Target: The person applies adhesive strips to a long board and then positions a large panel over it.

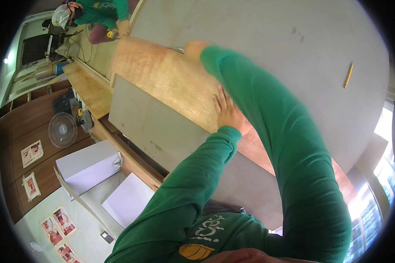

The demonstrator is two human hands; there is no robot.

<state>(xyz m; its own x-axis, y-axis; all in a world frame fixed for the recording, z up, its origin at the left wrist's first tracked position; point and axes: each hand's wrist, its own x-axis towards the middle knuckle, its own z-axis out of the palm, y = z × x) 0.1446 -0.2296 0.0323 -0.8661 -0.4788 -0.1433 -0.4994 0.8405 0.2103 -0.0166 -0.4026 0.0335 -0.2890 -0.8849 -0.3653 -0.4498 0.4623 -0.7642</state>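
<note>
Under the spread fingers of the left hand [227, 113], a long plywood sheet [162, 79], orange-brown, lying slanted across a large grey board [162, 127]; palm flat on the wood, fingers wide and pressing, gripping nothing. Farther up the same sheet, beyond those fingertips, the right hand [194, 49], blurred at the sheet's far edge (fingers too smeared to tell whether open or closed), something thin and metallic just beside it. Both arms in green sleeves. Well to the right of the fingers, a yellow pencil [348, 75] alone on the pale grey surface [272, 39]. Far past the fingertips, at the sheet's other end, another person [102, 13] in green, one hand by a yellow tool. Down to the left, a desk fan [62, 129] and a white box [88, 165].
</note>
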